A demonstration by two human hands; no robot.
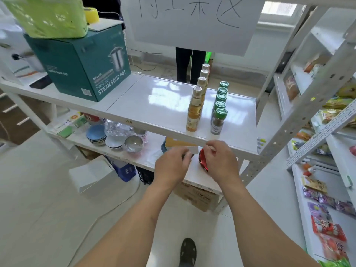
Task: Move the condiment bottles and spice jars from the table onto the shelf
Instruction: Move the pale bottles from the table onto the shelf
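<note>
Several amber condiment bottles (193, 110) with gold caps stand in a row running front to back on the white middle shelf (146, 105). To their right stands a matching row of several spice jars (218, 120) with green lids. Both my hands hover just in front of and below the shelf's front edge. My left hand (171, 166) has its fingers curled, and its palm side is hidden; a small dark shape shows at its fingertips. My right hand (219, 160) is loosely curled with nothing visible in it, close to a red packet (203, 160) on the lower shelf.
A teal steam soup pot box (82, 64) under a green basket (48, 16) fills the shelf's left end. Bowls (96, 134) and a plastic bag lie on the lower shelf. A snack rack (327, 170) stands to the right. A person's legs (189, 64) show behind the shelf.
</note>
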